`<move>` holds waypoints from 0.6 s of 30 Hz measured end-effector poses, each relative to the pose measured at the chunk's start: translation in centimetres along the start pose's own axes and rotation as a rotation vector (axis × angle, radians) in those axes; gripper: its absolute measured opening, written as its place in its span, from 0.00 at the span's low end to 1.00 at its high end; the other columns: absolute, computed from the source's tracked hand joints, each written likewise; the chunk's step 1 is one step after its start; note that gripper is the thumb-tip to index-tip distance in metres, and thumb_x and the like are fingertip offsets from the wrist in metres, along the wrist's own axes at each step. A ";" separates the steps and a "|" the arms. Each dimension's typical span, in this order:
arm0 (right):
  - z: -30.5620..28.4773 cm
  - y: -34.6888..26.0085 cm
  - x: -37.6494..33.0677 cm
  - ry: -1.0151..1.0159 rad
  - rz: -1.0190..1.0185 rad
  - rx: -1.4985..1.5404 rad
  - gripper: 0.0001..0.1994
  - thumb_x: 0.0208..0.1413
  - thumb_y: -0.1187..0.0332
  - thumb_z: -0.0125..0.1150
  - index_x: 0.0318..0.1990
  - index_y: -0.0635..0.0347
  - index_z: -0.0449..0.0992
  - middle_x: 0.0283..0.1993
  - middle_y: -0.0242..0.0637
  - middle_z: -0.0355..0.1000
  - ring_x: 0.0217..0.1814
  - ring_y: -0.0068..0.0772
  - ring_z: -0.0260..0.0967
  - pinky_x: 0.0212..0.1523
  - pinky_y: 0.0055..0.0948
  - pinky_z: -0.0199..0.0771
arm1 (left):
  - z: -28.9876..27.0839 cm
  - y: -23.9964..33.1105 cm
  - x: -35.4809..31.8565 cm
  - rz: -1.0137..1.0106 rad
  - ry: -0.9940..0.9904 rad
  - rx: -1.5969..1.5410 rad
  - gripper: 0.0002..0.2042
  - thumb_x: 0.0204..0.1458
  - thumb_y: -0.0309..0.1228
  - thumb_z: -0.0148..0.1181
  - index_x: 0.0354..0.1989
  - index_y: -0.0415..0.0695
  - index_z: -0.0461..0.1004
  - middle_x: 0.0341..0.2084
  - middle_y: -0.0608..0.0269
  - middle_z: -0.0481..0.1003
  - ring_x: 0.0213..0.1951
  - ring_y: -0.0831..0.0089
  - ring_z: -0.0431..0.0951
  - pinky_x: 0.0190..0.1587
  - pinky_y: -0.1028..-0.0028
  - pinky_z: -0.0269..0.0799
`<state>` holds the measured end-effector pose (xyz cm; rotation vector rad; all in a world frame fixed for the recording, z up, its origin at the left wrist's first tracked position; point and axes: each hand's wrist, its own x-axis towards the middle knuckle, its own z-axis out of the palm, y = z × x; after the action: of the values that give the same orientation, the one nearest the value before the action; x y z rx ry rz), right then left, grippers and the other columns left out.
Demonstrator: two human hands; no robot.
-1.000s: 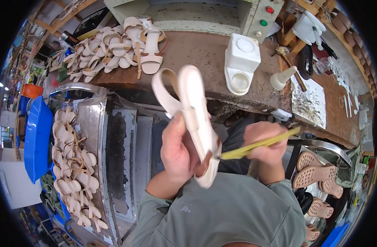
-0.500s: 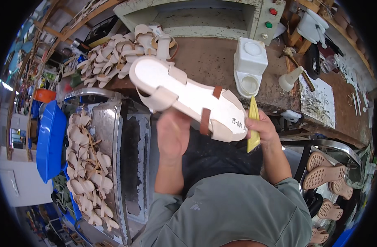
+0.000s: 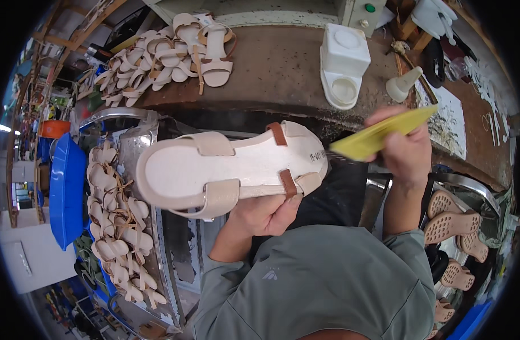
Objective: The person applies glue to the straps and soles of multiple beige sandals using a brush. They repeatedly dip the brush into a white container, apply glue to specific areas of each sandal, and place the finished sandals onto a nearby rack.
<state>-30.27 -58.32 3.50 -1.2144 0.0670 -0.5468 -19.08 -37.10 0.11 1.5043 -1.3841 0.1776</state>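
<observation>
My left hand grips a cream sandal from below, near its toe end. The sandal lies level in front of me, pale footbed up, heel to the left, with cream straps and brown tabs at its sides. In my right hand is a flat yellow tool, broad and tapered, pinched between thumb and fingers. Its lower left end comes close to the sandal's toe; that end is blurred, and whether it touches cannot be told. The exact kind of tool does not show.
A white dispenser with a round cup stands on the brown workbench, beside a cone-tipped bottle. Sandals are piled at the bench's back left. More straps and sandals lie left of me; perforated tan soles sit right.
The sandal has come down and left, turning more level, and my left hand now grips its near edge. My right hand has left the toe and moved up and right, tilting the yellow tool flatter.
</observation>
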 end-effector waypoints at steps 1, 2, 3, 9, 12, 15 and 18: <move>1.2 -0.2 0.3 -0.092 -0.099 -0.118 0.11 0.46 0.71 0.64 0.35 0.70 0.75 0.32 0.43 0.74 0.27 0.26 0.71 0.27 0.23 0.72 | 0.2 0.2 0.0 0.009 0.021 0.050 0.09 0.41 0.24 0.55 0.31 0.33 0.75 0.33 0.49 0.75 0.36 0.57 0.75 0.44 0.66 0.67; 2.0 -0.3 0.6 -0.183 -0.200 -0.237 0.11 0.44 0.73 0.65 0.35 0.69 0.76 0.32 0.43 0.74 0.28 0.28 0.71 0.29 0.25 0.72 | 0.4 0.3 0.1 0.021 0.041 0.100 0.09 0.42 0.25 0.55 0.30 0.33 0.76 0.32 0.49 0.75 0.35 0.59 0.75 0.43 0.67 0.68; 3.0 -0.3 0.8 -0.209 -0.282 -0.347 0.11 0.43 0.72 0.66 0.34 0.70 0.76 0.31 0.46 0.74 0.28 0.32 0.72 0.29 0.27 0.72 | 0.4 0.4 0.0 0.006 0.040 0.096 0.09 0.42 0.25 0.55 0.30 0.33 0.76 0.32 0.49 0.76 0.35 0.58 0.75 0.43 0.67 0.68; 2.9 -0.6 -0.3 -0.584 -0.830 -0.585 0.11 0.39 0.70 0.65 0.32 0.65 0.78 0.32 0.42 0.75 0.26 0.30 0.70 0.24 0.25 0.65 | 0.7 0.7 -0.2 0.081 0.153 0.031 0.11 0.42 0.21 0.53 0.34 0.31 0.75 0.33 0.50 0.75 0.36 0.57 0.76 0.44 0.66 0.69; 3.1 0.8 -0.7 -0.420 -1.026 -0.517 0.10 0.40 0.69 0.63 0.31 0.64 0.78 0.30 0.40 0.75 0.24 0.28 0.68 0.22 0.23 0.62 | 0.0 1.0 -0.6 0.011 0.119 0.115 0.11 0.41 0.21 0.53 0.34 0.31 0.75 0.34 0.49 0.75 0.36 0.56 0.76 0.45 0.65 0.69; 3.0 0.8 -0.8 -0.446 -0.975 -0.589 0.09 0.40 0.70 0.65 0.30 0.62 0.78 0.32 0.40 0.75 0.24 0.27 0.66 0.22 0.23 0.60 | 0.0 1.5 0.0 -0.046 0.129 0.093 0.08 0.45 0.24 0.55 0.31 0.31 0.74 0.34 0.47 0.75 0.36 0.57 0.76 0.43 0.66 0.69; 3.0 0.2 -0.8 -0.517 -0.969 -0.554 0.11 0.37 0.70 0.67 0.31 0.63 0.78 0.34 0.41 0.75 0.25 0.28 0.66 0.23 0.23 0.61 | 0.1 1.8 0.4 -0.088 0.140 0.081 0.08 0.46 0.25 0.54 0.30 0.31 0.74 0.33 0.47 0.75 0.34 0.58 0.75 0.41 0.67 0.69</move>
<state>-29.93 -55.30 4.21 -1.8818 -0.9038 -1.0676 -20.49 -37.08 1.34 1.5859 -1.2095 0.2820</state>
